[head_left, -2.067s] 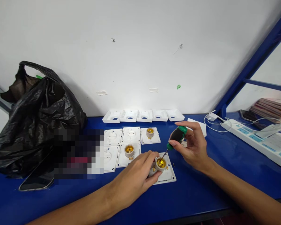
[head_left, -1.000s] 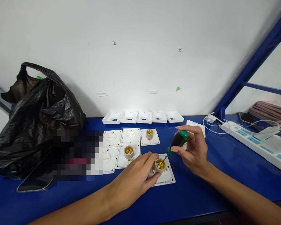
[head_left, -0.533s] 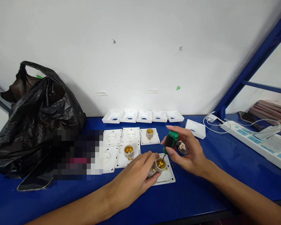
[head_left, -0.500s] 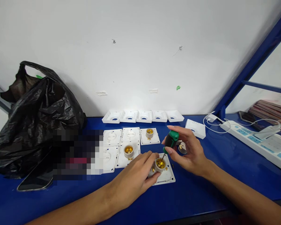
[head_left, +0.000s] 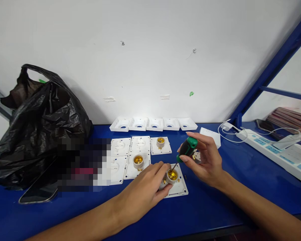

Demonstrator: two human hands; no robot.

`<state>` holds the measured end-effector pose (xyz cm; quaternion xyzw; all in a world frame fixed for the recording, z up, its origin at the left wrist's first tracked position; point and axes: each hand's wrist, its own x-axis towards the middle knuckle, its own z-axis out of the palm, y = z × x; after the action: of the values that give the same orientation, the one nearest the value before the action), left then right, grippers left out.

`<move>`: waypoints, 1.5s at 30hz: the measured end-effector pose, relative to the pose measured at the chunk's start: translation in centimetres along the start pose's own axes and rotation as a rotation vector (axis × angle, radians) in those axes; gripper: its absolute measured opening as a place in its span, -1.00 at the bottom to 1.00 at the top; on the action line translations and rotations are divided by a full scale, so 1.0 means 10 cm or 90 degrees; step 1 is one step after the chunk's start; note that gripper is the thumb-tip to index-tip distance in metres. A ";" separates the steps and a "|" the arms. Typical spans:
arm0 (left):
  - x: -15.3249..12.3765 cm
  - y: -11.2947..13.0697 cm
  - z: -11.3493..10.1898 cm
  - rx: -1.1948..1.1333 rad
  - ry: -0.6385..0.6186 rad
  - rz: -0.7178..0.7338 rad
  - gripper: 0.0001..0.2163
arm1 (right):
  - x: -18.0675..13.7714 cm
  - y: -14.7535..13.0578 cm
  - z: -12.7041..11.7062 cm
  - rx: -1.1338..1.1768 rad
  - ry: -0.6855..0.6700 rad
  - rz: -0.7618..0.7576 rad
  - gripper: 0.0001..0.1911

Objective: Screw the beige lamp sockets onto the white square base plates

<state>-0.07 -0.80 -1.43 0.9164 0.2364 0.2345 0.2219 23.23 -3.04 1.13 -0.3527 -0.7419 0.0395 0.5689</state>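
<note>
A round lamp socket (head_left: 172, 176) with a brass inside sits on a square white base plate (head_left: 179, 189) near the front of the table. My left hand (head_left: 153, 182) grips the socket's side, thumb in front and fingers behind. Between the fingers of my right hand (head_left: 205, 159) is a green and black screwdriver (head_left: 187, 149), tilted, its thin shaft reaching down into the socket. A small screw (head_left: 186, 177) lies beside the plate. Another socket (head_left: 196, 157) is partly hidden behind my right hand.
Several white plates (head_left: 120, 146) lie to the left, two bearing sockets (head_left: 138, 162). White covers (head_left: 154, 124) line the wall. A black plastic bag (head_left: 40, 127) and a phone (head_left: 38, 187) are at left; a power strip (head_left: 273, 150) with cables is at right.
My right hand has shifted slightly right, and the screwdriver now leans more to the right, its tip still inside the socket. My left hand keeps its hold.
</note>
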 end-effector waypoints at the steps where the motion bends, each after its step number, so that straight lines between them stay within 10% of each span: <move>1: 0.00 0.00 0.00 0.001 0.000 0.001 -0.65 | 0.00 0.00 0.00 0.002 0.000 0.000 -0.28; 40: 0.00 0.04 -0.03 0.007 -0.014 -0.007 -0.74 | 0.01 -0.03 -0.02 0.015 -0.062 0.001 -0.27; 45: 0.01 0.05 -0.03 0.011 -0.019 -0.004 -0.72 | 0.03 -0.07 -0.05 0.001 -0.169 0.047 -0.26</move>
<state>0.02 -1.00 -0.92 0.9209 0.2379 0.2180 0.2184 23.34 -3.58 1.90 -0.3714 -0.7970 0.1072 0.4641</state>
